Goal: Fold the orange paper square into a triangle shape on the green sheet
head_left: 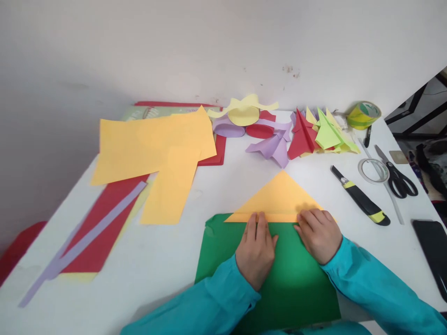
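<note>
In the head view, an orange-yellow paper (281,197) folded into a triangle lies with its point away from me. A narrow band is turned up along its near edge. It rests at the far edge of a green sheet (289,284). My left hand (256,251) presses its stretched fingertips onto the band near the middle, thumb apart. At the right part of the same edge, my right hand (319,235) has its fingers curled and closed on the paper. That hand covers part of the triangle's right corner.
Orange paper pieces (150,146), a red strip (104,228) and a purple strip (101,228) lie left. Folded paper planes (303,135) stand at the back. A utility knife (361,195), scissors (398,179), tape rolls (363,115) and a phone (431,253) lie right.
</note>
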The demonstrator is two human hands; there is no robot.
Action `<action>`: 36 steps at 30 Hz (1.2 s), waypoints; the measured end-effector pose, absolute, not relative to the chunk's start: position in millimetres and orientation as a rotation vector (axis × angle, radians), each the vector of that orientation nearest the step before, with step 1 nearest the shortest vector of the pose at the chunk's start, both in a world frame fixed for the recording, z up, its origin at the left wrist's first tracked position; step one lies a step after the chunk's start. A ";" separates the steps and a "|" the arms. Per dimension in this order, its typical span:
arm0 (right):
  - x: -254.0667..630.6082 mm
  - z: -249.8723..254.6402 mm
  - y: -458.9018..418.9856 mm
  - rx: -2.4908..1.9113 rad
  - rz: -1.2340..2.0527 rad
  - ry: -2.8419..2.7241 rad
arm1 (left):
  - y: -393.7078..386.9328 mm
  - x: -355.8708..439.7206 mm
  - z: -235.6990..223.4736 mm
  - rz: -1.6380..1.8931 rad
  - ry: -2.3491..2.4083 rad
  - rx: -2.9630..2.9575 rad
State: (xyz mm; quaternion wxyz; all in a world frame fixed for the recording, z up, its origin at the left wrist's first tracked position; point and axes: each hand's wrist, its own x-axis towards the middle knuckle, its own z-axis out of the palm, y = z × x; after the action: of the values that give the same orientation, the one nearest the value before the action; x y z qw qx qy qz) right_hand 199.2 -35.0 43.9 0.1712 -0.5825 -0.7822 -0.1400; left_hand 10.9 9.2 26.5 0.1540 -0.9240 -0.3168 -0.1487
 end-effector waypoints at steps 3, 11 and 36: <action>196.6 44.5 -36.6 -1.656 -0.440 -2.255 | 2.0 11.7 26.1 -0.392 -1.040 -2.622; 199.1 43.8 -36.4 -1.664 -0.398 -2.266 | -5.3 13.1 30.8 -0.204 -1.248 -2.605; 200.4 42.4 -37.7 -1.684 -0.352 -2.263 | 4.3 2.5 34.8 0.091 -1.422 -2.651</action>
State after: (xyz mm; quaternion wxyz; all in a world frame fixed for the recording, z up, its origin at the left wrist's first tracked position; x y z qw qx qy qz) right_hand 200.4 -37.7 42.4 0.1490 -0.5857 -0.7873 -0.1224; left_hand 2.5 4.3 34.8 0.0661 -0.8789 -0.4714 0.0301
